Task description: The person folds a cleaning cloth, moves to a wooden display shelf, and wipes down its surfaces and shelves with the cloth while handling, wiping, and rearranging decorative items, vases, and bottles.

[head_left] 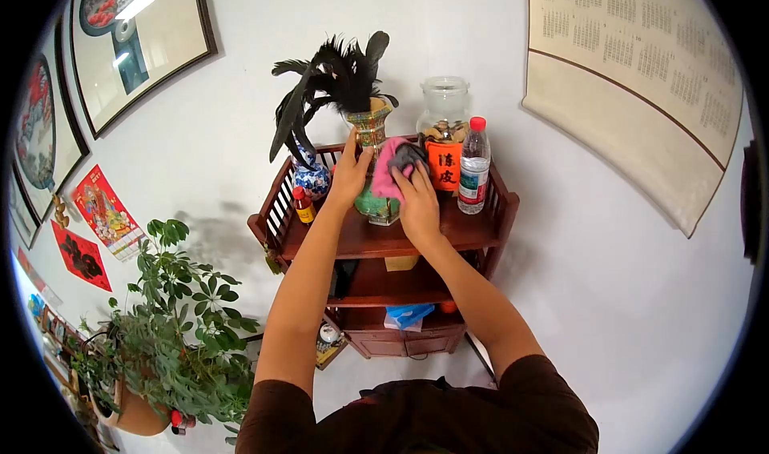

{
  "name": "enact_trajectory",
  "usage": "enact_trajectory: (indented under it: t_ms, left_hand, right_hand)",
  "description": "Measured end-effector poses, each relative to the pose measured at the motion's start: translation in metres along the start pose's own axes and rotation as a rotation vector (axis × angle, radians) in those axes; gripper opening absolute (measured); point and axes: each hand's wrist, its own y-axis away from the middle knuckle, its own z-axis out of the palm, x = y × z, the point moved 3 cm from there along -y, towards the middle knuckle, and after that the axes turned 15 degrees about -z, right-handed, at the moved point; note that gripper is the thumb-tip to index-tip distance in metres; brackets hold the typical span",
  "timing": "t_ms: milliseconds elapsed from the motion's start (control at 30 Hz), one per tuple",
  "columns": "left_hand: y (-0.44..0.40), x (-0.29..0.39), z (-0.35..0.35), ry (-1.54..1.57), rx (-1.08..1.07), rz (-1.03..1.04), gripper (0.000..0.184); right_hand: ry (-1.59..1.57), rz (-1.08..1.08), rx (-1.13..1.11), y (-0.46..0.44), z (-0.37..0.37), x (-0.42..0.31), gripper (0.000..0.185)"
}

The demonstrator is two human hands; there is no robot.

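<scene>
A patterned vase (pixel 370 126) holding black feathers (pixel 344 74) stands upright on the top shelf of a dark red wooden cabinet. My left hand (pixel 351 170) rests against the vase's left side, its fingers wrapped round the body. In my right hand (pixel 416 198) is a pink and grey cloth (pixel 392 166), pressed to the vase's right side. The cloth and both hands hide part of the vase. Right of the cloth is a glass jar (pixel 445 102) with an orange label, and beside it a water bottle (pixel 474 170) with a red cap.
Left of the vase are a blue and white vase (pixel 314 180) and a small red-capped bottle (pixel 303 206). The cabinet (pixel 368 282) has side railings and lower shelves. A leafy potted plant (pixel 176 326) stands at lower left. Framed pictures and a scroll calendar (pixel 625 78) hang on the walls.
</scene>
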Motion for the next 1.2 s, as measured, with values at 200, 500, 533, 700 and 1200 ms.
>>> enact_trajectory:
  t_ms: [200,500,533,700,1200]
  left_hand:
    - [0.008,0.043,-0.006,0.266,-0.170,-0.265,0.061]
    - [-0.010,0.017,0.017,0.451,-0.075,-0.228,0.049]
    - [-0.008,0.018,0.016,0.465,-0.049,-0.277,0.048]
    - [-0.021,0.005,0.019,0.214,0.121,-0.132,0.049]
    - [-0.008,0.008,0.009,0.364,-0.056,-0.300,0.068]
  right_hand:
    - [-0.269,0.213,-0.056,0.021,-0.035,0.001,0.049]
    - [-0.216,0.146,0.074,-0.054,0.008,0.007,0.049]
    - [-0.134,0.100,0.032,-0.044,0.012,0.005,0.051]
    - [0.115,-0.095,-0.065,0.016,-0.011,0.002,0.050]
    - [-0.075,0.055,0.024,-0.040,0.019,0.013,0.055]
